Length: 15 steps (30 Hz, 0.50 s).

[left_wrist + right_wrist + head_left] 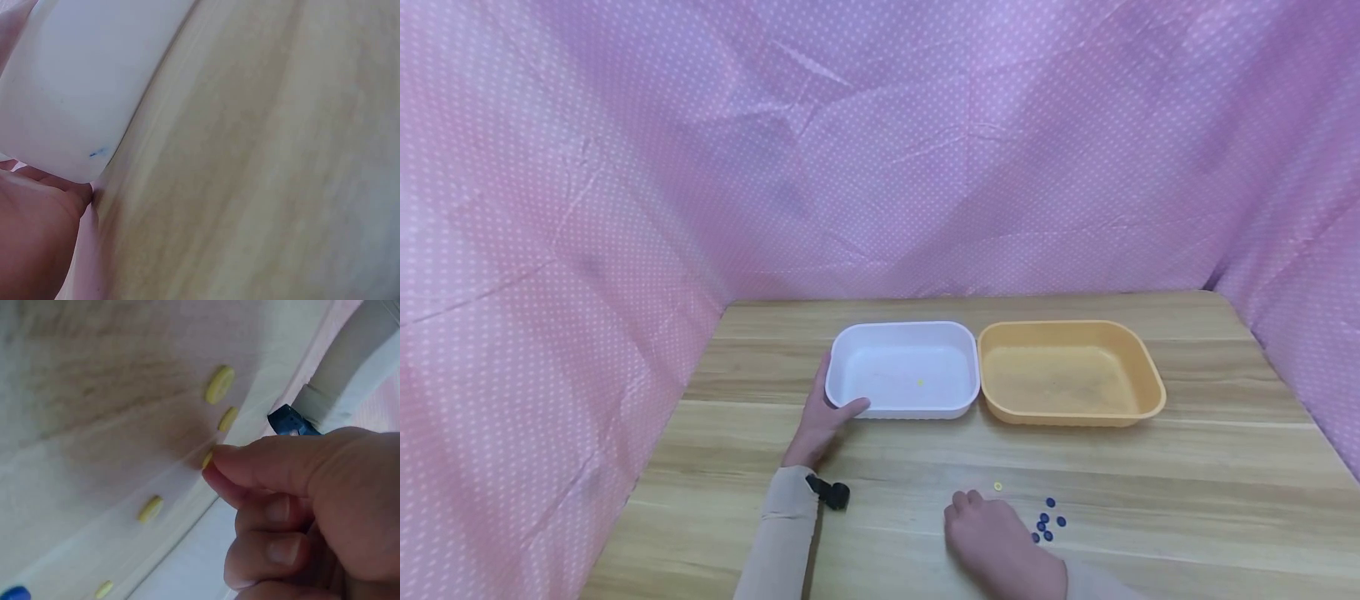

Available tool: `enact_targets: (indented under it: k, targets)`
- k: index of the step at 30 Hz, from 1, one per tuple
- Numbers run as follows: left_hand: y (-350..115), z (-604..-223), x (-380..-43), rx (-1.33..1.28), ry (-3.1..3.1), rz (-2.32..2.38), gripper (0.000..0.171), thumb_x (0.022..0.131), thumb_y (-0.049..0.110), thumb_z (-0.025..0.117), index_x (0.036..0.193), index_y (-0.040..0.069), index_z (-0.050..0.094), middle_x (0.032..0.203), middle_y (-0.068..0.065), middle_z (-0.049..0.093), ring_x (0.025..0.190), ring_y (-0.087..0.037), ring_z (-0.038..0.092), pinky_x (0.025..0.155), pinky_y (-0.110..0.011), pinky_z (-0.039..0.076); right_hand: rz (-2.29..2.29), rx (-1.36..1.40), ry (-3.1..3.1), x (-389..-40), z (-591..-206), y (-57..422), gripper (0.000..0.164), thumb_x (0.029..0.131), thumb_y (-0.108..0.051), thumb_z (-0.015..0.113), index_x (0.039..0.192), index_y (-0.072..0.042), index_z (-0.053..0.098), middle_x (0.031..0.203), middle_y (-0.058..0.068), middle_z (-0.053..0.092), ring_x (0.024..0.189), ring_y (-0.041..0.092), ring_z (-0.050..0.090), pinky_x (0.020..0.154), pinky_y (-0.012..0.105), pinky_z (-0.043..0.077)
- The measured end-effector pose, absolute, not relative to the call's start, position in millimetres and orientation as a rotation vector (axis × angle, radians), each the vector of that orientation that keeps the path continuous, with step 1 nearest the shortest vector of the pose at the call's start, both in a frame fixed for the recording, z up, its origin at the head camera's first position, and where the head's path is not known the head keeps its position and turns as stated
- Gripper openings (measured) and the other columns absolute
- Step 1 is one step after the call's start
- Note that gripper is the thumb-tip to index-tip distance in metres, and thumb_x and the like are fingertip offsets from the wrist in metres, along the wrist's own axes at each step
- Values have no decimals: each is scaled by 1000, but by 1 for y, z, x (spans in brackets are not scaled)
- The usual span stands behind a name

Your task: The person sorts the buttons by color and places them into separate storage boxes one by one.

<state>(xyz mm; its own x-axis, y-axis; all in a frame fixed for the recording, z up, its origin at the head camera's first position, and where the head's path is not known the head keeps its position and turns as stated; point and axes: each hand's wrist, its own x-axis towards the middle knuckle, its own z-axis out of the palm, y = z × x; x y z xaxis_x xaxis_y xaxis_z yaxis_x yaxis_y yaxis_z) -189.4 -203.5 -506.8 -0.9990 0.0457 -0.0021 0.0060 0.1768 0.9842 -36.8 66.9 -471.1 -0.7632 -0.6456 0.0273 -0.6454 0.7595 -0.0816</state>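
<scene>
My left hand (820,423) grips the near left corner of a white plastic tray (880,414), thumb along the front rim and fingers round the side. A small yellow button (921,382) lies inside that tray. Low over the wooden table, my right hand (994,537) pinches a yellow button (207,459) between thumb and index finger, the other fingers curled in. More yellow buttons lie around it, among them a larger-looking one (220,385) and another (150,509). In the left wrist view the tray's outer wall (87,81) shows beside the hand (37,231).
A yellow-orange tray (1071,419) stands right beside the white one. Several dark blue buttons (1050,502) are scattered to the right of my right hand, with a yellow button (997,486) just beyond it. Pink dotted cloth (880,167) hangs around the table (1210,450).
</scene>
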Motion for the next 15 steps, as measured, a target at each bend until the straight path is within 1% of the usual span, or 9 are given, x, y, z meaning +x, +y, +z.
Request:
enact_targets:
  k: [2, 4, 6, 9, 12, 15]
  targets:
    - [-203, -507, -189, 53, 2399, 1985, 115, 72, 27, 87, 158, 19, 11, 159, 4, 20, 140, -19, 27, 116, -41, 22, -84, -1103, 2983, -35, -473, 65, 5, 78, -6, 63, 73, -5, 61, 65, 1, 42, 57, 12, 36, 38, 24, 32]
    - [-203, -506, -189, 45, 2408, 1970, 115, 72, 29, 87, 158, 20, 10, 159, 6, 20, 140, -18, 27, 116, -40, 22, -58, -1094, 2977, -34, -473, 64, 5, 79, -5, 61, 74, -4, 60, 66, 1, 40, 57, 12, 35, 39, 25, 31]
    - [-202, -506, -189, 31, 2409, 1961, 115, 72, 29, 87, 158, 21, 10, 159, 8, 20, 140, -17, 27, 116, -40, 22, -30, -1080, 2946, -33, -472, 64, 6, 82, -7, 61, 77, -4, 60, 67, 2, 40, 58, 13, 34, 40, 25, 32]
    - [-203, -506, -189, 26, 2397, 1968, 115, 73, 29, 87, 158, 21, 10, 159, 8, 19, 141, -17, 25, 116, -40, 21, 7, -1080, 2904, -33, -469, 63, 12, 86, -14, 62, 81, -3, 61, 68, 2, 40, 59, 13, 34, 40, 25, 33]
    - [-203, -506, -189, 26, 2383, 1980, 115, 73, 28, 87, 158, 21, 9, 160, 7, 18, 141, -17, 24, 116, -40, 21, 46, -1112, 2896, -33, -468, 62, 17, 86, -19, 62, 82, -3, 62, 68, 2, 40, 59, 13, 34, 40, 25, 33]
    - [-200, -493, -184, 19, 2363, 1964, 114, 75, 24, 86, 158, 18, 8, 160, 3, 17, 141, -19, 25, 116, -39, 21, 73, -1131, 2905, -33, -469, 62, 18, 86, -21, 62, 81, -4, 61, 66, 2, 39, 58, 13, 33, 40, 24, 31]
